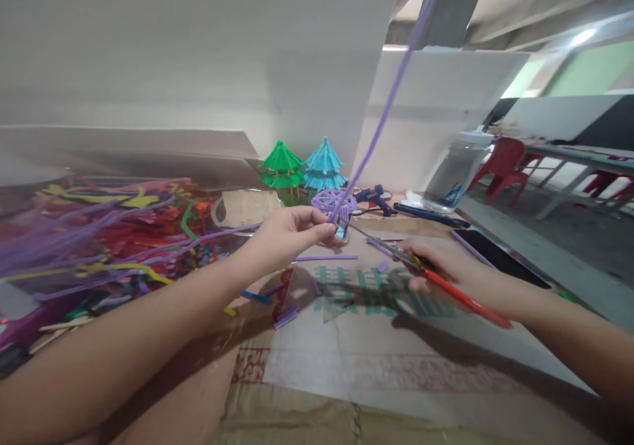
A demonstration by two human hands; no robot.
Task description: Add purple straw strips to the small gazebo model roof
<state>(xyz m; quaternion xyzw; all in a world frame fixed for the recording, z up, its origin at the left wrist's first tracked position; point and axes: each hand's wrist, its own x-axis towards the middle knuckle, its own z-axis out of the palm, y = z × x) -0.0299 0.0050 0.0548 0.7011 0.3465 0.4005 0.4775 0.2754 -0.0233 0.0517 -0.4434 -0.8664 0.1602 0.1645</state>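
Pale boards (198, 55) stand at twelve o'clock behind a cluttered worktable (292, 425), with red chairs (500, 164) off at two, blurred. The purple strip (407, 62) rises from the left hand (292, 230) toward one o'clock and is cut off by the top edge. That hand is closed in a pinch, thumb against fingers, just nearer than a purple openwork piece (327, 201); its fingertips hide the strip's lower end. The right hand (446, 263) is curled round the handles of red-handled scissors (465, 300), blades pointing to ten o'clock, their tips at the pinch — perhaps touching the strip, though blur hides the contact. How far the blades part, I cannot tell. Green (281, 164) and blue (324, 164) tree shapes stand at twelve, a glue gun (379, 197) at one; a tangled, smeared pile (133, 234) lies at ten.
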